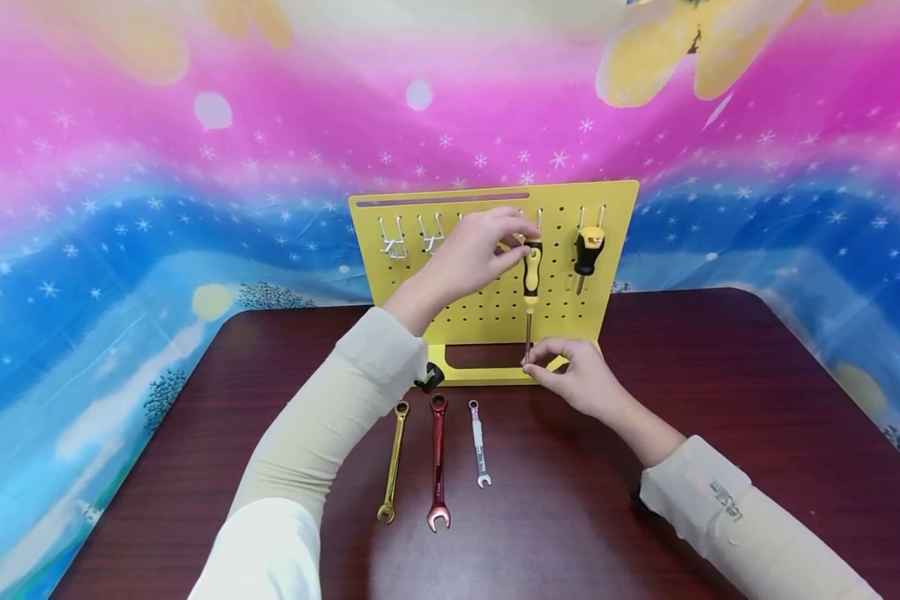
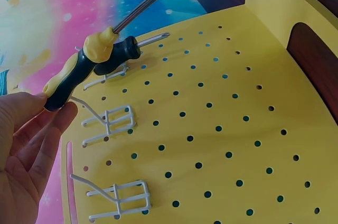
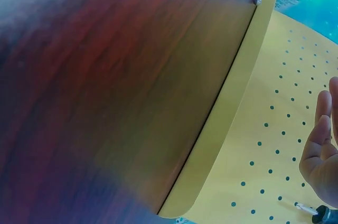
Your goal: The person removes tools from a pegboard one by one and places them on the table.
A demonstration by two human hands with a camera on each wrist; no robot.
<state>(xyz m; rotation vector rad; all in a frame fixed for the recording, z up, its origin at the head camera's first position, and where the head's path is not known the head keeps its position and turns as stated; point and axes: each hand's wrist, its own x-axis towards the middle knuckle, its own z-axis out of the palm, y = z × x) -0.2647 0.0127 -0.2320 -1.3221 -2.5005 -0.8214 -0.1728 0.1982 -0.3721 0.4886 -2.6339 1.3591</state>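
Observation:
A screwdriver (image 1: 531, 275) with a yellow-and-black handle stands upright, shaft down, before the yellow pegboard (image 1: 435, 330). My left hand (image 1: 487, 246) pinches the top end of its handle between thumb and fingers. Down by the tip, the thumb and forefinger of my right hand (image 1: 577, 375) meet at the steel shaft. The left wrist view shows the handle end in my left hand (image 2: 26, 145), close to a white wire hook (image 2: 113, 121). Only part of my right hand (image 3: 319, 160) enters the right wrist view, its fingertips cut off.
A second, shorter screwdriver (image 1: 589, 250) hangs at the board's right. White hooks (image 1: 393, 242) project at its upper left. On the dark table (image 1: 270, 517) lie a gold wrench (image 1: 393, 467), a red wrench (image 1: 438, 467) and a small silver wrench (image 1: 479, 442). A black object (image 1: 429, 377) sits by my left sleeve.

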